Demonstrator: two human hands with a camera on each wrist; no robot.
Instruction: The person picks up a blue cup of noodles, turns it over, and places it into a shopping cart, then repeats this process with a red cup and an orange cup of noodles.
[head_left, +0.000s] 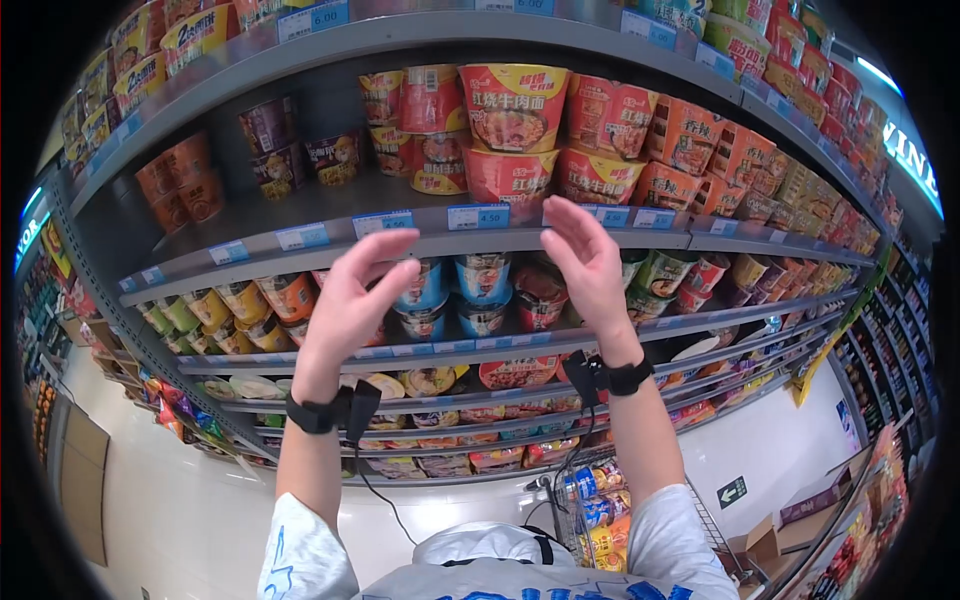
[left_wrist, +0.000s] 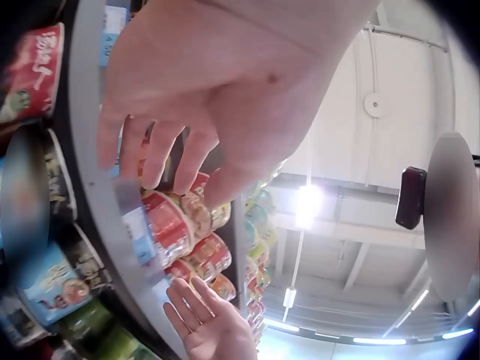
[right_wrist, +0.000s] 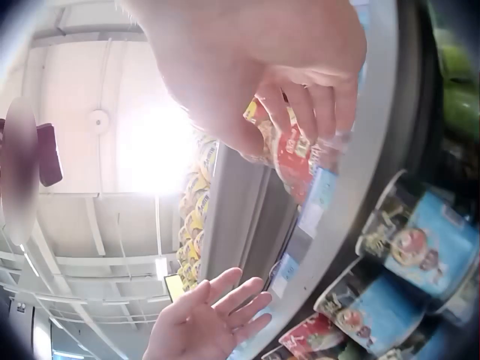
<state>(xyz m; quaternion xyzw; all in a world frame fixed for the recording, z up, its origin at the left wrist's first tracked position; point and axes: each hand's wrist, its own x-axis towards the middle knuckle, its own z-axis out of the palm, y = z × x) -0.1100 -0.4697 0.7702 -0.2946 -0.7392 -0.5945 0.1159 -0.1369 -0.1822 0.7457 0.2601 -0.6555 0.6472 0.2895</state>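
Both hands are held up in front of a shelf of instant noodle tubs, palms turned toward each other and nothing between them. My left hand [head_left: 350, 295] has its fingers loosely bent, just below the price tags. Level with it, my right hand [head_left: 588, 265] points its fingers toward the shelf edge [head_left: 440, 243]. Beyond the hands stand stacked red and yellow noodle tubs [head_left: 515, 112]. Blue noodle tubs [head_left: 484, 280] show on the tier below, between the two hands. In the left wrist view, the left hand [left_wrist: 225, 97] has its fingers apart and holds nothing.
Orange noodle tubs [head_left: 182, 180] and dark purple tubs [head_left: 272, 150] stand at left on the same tier. Spicy orange tubs [head_left: 688, 135] fill its right side. A shopping cart holding packaged goods [head_left: 605, 510] is close by my body. Cardboard boxes [head_left: 765, 545] lie at lower right.
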